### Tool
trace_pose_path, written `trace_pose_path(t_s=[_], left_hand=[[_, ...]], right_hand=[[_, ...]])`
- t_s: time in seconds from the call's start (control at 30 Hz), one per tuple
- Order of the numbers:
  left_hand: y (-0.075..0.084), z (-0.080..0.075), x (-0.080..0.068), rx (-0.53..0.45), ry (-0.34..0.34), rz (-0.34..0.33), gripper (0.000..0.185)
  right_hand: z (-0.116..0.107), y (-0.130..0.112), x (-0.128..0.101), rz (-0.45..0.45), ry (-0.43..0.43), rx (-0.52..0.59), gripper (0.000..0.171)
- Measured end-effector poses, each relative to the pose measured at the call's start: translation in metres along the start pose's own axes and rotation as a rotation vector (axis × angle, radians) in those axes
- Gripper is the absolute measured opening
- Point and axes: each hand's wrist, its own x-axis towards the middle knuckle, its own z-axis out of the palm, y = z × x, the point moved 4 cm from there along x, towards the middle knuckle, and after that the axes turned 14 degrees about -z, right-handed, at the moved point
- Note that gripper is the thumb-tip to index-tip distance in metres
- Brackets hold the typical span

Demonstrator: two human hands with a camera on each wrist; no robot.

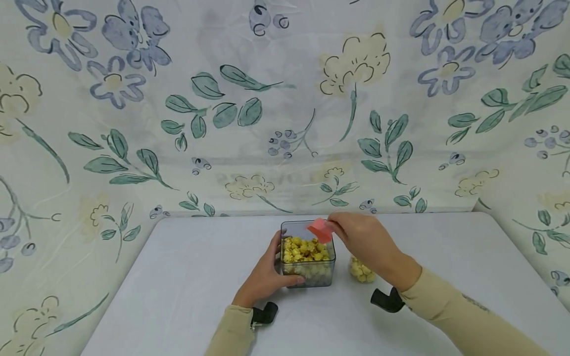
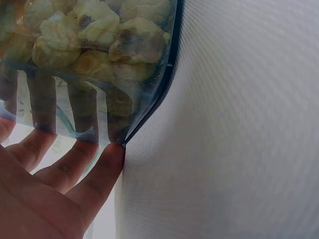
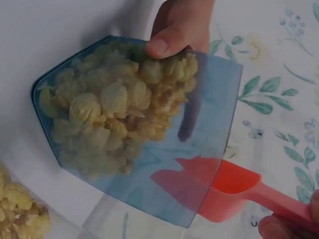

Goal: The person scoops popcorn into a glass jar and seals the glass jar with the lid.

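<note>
Left hand (image 1: 262, 282) wraps the clear tub (image 1: 307, 254) of popcorn (mid desk (image 1: 178, 277)), grip clamped on its side. Right hand (image 1: 369, 244) pinches the red scoop (image 1: 319, 230) over the tub's rim; small popcorn cup (image 1: 360, 271) just beside.

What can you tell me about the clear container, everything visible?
The clear container is a square, straight-walled tub of see-through, slightly blue-tinted plastic, open at the top with no lid on it. It stands upright on the white table, about two-thirds full of yellow popcorn-like pieces. The left hand grips its left side, thumb across the front wall. The right hand holds a red scoop over its open top; the scoop bowl sits at the far right rim, seemingly empty.
</note>
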Motion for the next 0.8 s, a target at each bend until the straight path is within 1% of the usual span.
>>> trace_pose_path(t_s=[0.07, 0.1, 0.2, 0.23, 0.27, 0.33, 0.37, 0.43, 0.53, 0.63, 0.7, 0.73, 0.8], left_hand=[[0.0, 0.0, 0.0, 0.001, 0.002, -0.005, 0.125], [0.0, 0.0, 0.0, 0.003, 0.004, -0.009, 0.126], [0.001, 0.0, 0.0, 0.005, 0.008, -0.002, 0.126], [0.001, 0.0, 0.0, 0.008, 0.008, -0.001, 0.126], [0.001, 0.0, 0.0, 0.009, 0.009, 0.001, 0.126], [0.002, 0.0, 0.0, 0.011, 0.009, 0.001, 0.126], [0.001, 0.0, 0.0, 0.014, 0.009, 0.001, 0.126], [0.001, 0.0, 0.001, 0.017, 0.008, 0.002, 0.126], [0.001, 0.0, 0.002, 0.018, 0.007, 0.008, 0.126], [0.0, 0.0, 0.001, 0.015, 0.006, 0.014, 0.126], [0.0, 0.0, 0.001, 0.012, 0.005, 0.014, 0.126], [0.0, 0.0, 0.001, 0.013, 0.005, 0.013, 0.126], [0.0, 0.0, 0.0, 0.01, 0.006, 0.011, 0.126]], right_hand=[[0.003, -0.002, 0.001, -0.065, -0.013, -0.016, 0.019], [0.004, -0.004, 0.002, -0.104, -0.018, -0.024, 0.021], [0.008, -0.007, 0.003, -0.231, -0.046, -0.057, 0.038], [0.009, -0.008, 0.003, -0.271, -0.057, -0.063, 0.037], [0.01, -0.009, 0.003, -0.305, -0.071, -0.069, 0.031], [0.012, -0.01, 0.002, -0.351, -0.109, -0.077, 0.015], [0.014, -0.01, 0.003, -0.371, -0.123, -0.08, 0.014], [0.015, -0.011, 0.003, -0.401, -0.148, -0.095, 0.024], [0.018, -0.013, 0.003, -0.433, -0.173, -0.131, 0.024], [0.021, -0.013, 0.003, -0.43, -0.203, -0.128, 0.026], [0.023, -0.011, 0.003, -0.392, -0.236, -0.085, 0.026], [0.025, -0.009, 0.003, -0.353, -0.257, -0.06, 0.026], [0.026, -0.003, 0.005, -0.233, -0.282, 0.003, 0.022]])
